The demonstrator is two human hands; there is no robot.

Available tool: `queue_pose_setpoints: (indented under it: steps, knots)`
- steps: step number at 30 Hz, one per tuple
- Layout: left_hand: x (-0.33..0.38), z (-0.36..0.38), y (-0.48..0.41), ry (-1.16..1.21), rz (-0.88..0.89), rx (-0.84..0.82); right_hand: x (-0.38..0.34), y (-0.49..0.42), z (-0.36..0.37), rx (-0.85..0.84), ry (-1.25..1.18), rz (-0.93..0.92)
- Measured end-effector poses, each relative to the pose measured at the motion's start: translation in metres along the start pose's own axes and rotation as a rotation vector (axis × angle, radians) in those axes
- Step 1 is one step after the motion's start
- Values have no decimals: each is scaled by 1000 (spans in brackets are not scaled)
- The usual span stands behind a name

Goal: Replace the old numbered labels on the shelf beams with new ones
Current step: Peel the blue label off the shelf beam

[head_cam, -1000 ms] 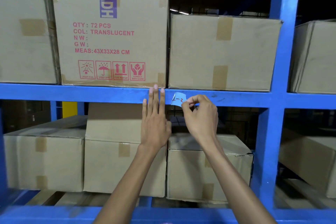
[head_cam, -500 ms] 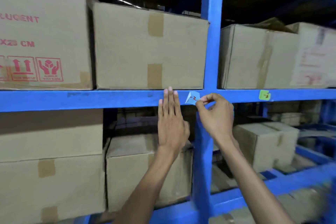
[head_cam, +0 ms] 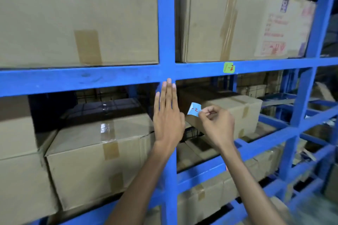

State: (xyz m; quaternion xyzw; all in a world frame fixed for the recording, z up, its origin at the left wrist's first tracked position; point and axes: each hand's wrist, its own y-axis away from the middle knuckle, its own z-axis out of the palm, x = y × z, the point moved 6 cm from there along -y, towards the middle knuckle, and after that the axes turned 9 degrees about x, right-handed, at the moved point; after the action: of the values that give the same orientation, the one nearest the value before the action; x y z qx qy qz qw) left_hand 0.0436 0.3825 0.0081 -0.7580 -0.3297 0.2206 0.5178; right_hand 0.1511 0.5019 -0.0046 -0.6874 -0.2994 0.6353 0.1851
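My right hand [head_cam: 217,124] pinches a small blue label [head_cam: 194,109] with a red number on it, held in the air below the blue shelf beam [head_cam: 91,76] and off it. My left hand [head_cam: 167,111] is flat, its fingers together and pointing up, in front of the blue upright post [head_cam: 167,23]; its fingertips reach the lower edge of the beam. A green label [head_cam: 229,67] with red writing sticks on the beam to the right of the post.
Taped cardboard boxes [head_cam: 78,14] fill the shelf above the beam, and more boxes [head_cam: 102,155] sit on the shelf below. A second blue upright [head_cam: 311,51] stands at the right, with lower beams and clutter beyond it.
The view has swung right along the rack. The blue label has come off the beam in my right hand and dropped lower. My left hand has slid down and right to the post.
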Motion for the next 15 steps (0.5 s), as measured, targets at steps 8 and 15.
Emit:
queue_pose_setpoints:
  steps: [8, 15]
  knots:
    - [4, 51, 175, 52, -96, -205, 161, 117, 20, -184, 94, 258]
    - [-7, 119, 370, -11, -177, -439, 309, 259, 40, -314, 232, 452]
